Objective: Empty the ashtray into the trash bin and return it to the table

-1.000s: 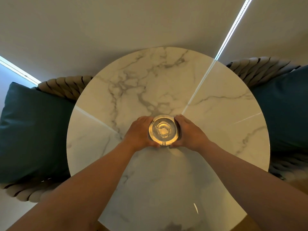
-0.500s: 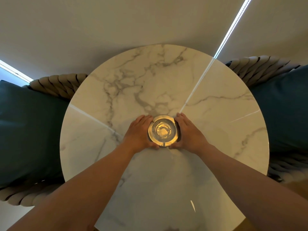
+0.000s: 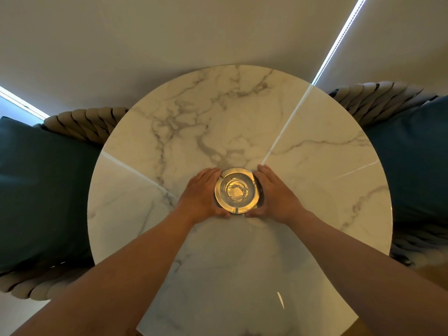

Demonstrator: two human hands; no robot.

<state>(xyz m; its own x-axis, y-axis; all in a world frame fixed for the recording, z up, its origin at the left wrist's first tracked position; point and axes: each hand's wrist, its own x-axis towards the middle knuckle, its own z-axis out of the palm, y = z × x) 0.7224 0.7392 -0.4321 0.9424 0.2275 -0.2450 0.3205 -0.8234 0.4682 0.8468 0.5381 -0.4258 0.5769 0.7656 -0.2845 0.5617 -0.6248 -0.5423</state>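
On the marble table point(image 3: 315, 190), both hands' fingers point(image 3: 211, 174) cup the ashtray point(image 3: 236, 190).

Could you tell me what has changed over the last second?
Very little. The left hand and right hand stay cupped around the ashtray on the marble table, neither lifting nor letting go. Only the view shifted slightly. The ashtray has not visibly moved and still holds some residue.

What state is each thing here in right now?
ashtray: upright on the table, some ash inside.
left hand: cupped against the ashtray's left side.
right hand: cupped against its right side.
table: bare apart from the ashtray.
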